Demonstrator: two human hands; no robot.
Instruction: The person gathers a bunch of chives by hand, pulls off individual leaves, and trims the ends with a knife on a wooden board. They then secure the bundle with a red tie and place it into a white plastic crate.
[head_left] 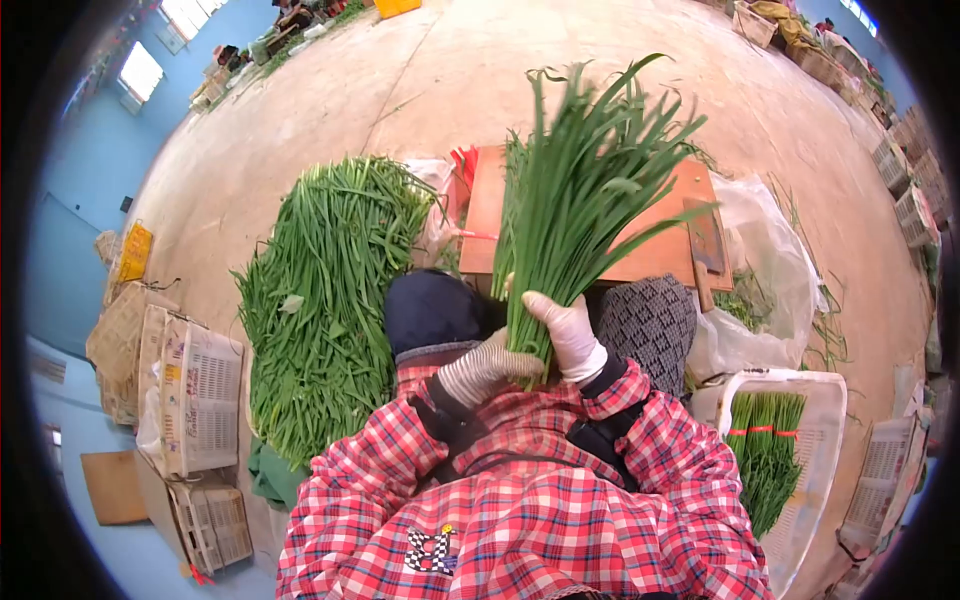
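A loose bunch of garlic chives (590, 190) rises in front of my chest, its leafy tips fanned away from me over a wooden board (640, 265). My left hand (488, 368), in a striped glove, is closed round the bunch near its lower end. My right hand (570, 335), in a whitish glove, grips the same stalks from the right, thumb across them. The lowest stalk ends are partly hidden by my fingers. At the board's right side lies a broad-bladed knife (706, 250), its handle pointing towards me. Red strips (465, 163) lie by the board's far left corner.
A large heap of loose chives (325, 300) lies to my left. On my right, a white crate (815, 480) holds chive bundles (765, 445) tied with red bands. Clear plastic sheeting (765, 240) lies beside the board. Stacked crates (200, 395) stand along the left wall.
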